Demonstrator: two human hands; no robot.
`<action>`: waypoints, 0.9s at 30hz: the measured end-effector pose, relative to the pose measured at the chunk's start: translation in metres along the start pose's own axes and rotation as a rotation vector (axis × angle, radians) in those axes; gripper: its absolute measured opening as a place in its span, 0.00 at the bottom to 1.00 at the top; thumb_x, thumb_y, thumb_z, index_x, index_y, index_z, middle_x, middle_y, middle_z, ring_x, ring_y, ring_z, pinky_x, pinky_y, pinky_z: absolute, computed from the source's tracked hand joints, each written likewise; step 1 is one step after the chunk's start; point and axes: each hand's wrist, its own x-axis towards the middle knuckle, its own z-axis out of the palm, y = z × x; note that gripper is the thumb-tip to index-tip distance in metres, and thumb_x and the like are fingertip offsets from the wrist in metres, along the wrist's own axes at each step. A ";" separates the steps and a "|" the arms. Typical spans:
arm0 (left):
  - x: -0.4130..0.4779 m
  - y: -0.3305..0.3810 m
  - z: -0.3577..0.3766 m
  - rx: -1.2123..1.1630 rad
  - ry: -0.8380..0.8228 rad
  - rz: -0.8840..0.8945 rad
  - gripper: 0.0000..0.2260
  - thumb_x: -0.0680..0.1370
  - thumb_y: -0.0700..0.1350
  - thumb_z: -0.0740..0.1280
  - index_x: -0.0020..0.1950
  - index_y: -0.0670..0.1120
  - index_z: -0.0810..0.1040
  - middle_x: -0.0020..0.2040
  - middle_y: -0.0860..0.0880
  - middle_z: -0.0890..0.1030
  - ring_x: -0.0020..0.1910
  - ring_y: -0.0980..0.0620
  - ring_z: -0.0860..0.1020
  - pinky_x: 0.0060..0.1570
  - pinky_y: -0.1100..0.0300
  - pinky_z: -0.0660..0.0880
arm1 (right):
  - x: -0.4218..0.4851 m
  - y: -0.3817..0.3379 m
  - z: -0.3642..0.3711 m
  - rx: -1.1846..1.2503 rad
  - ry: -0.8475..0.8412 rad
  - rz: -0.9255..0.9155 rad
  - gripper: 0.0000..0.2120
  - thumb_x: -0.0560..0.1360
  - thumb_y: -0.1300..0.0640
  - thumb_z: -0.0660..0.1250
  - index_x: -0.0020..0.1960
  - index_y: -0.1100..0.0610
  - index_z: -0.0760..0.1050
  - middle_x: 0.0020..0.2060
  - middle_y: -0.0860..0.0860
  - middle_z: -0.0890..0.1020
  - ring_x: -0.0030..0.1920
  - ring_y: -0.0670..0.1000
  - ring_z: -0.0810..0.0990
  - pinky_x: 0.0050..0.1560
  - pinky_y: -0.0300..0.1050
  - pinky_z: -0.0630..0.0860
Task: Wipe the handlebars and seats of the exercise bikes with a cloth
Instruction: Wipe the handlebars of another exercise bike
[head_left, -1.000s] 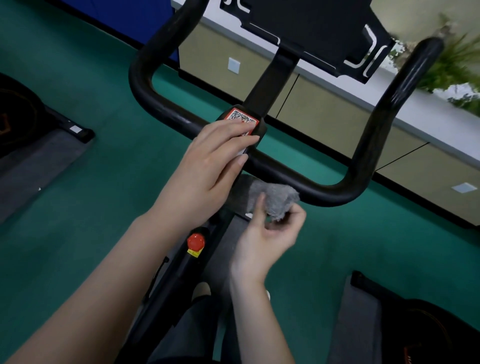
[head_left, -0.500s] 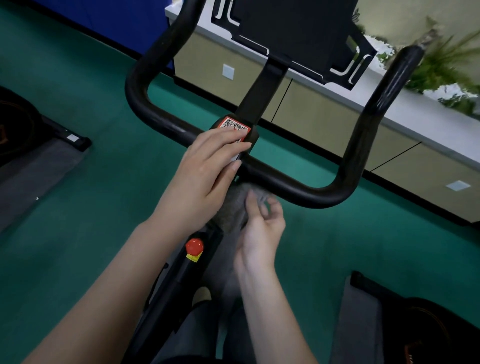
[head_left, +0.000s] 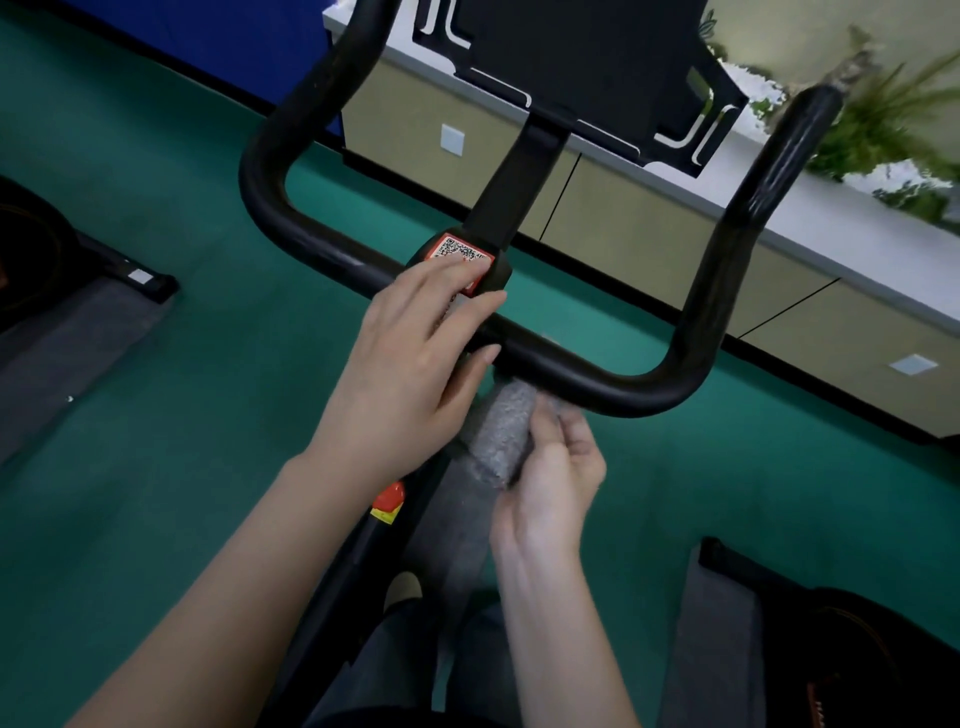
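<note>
Left hand (head_left: 410, 374) flat, fingers extended; right hand (head_left: 553, 478) pinched shut.

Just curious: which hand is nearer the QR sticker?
Left. The left hand has fingertips resting on the sticker; the right hand is lower, below the bar, holding the cloth.

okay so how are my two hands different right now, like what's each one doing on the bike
The left hand lies flat and open over the handlebar centre, fingers on the QR sticker; the right hand sits lower, curled around the grey cloth. The left hand holds nothing; the right hand holds the cloth just under the bar. Both are bare.
</note>
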 end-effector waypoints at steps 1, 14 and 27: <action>0.000 0.004 0.000 0.031 -0.002 0.008 0.14 0.79 0.44 0.64 0.62 0.40 0.76 0.67 0.45 0.73 0.69 0.44 0.68 0.67 0.48 0.64 | -0.003 0.003 0.002 -0.008 -0.023 0.023 0.07 0.77 0.70 0.62 0.45 0.63 0.77 0.38 0.56 0.84 0.40 0.51 0.82 0.45 0.45 0.81; 0.009 0.030 0.022 0.065 -0.046 0.149 0.12 0.77 0.48 0.68 0.57 0.44 0.81 0.55 0.49 0.81 0.54 0.46 0.78 0.61 0.53 0.69 | 0.006 -0.021 -0.026 -0.136 -0.010 -0.028 0.07 0.77 0.68 0.62 0.43 0.63 0.77 0.35 0.53 0.82 0.37 0.48 0.80 0.42 0.42 0.78; 0.009 0.029 0.027 0.034 0.017 0.115 0.12 0.75 0.50 0.70 0.54 0.46 0.82 0.51 0.51 0.82 0.51 0.49 0.78 0.58 0.56 0.68 | 0.017 -0.036 -0.048 -0.624 0.354 -0.948 0.09 0.75 0.66 0.66 0.55 0.62 0.78 0.46 0.54 0.77 0.48 0.44 0.78 0.51 0.34 0.73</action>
